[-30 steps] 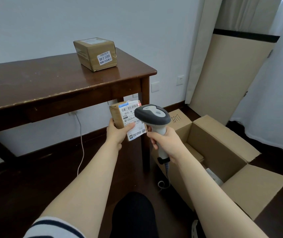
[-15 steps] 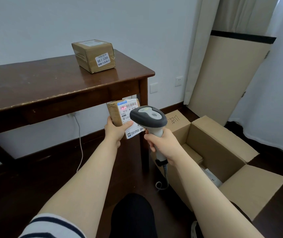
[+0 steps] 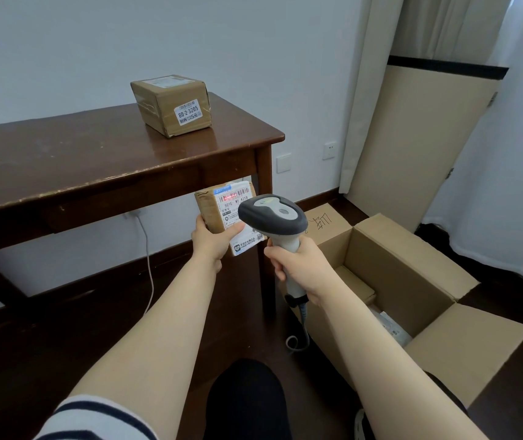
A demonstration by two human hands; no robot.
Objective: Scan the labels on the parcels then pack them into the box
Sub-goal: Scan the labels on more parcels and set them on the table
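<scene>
Now lit red, upright parcel (image 3: 222,214) label faces scanner (image 3: 273,215) pointing away.

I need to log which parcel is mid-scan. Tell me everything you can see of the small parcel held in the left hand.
The small parcel is a brown cardboard-looking package, taped and a little creased. A white shipping label with a blue strip on top covers its facing side, and a red scan line lies across the barcode. The left hand grips it from below, upright and slightly tilted, in front of the table leg. The scanner in the right hand points at it and hides its right edge.
</scene>
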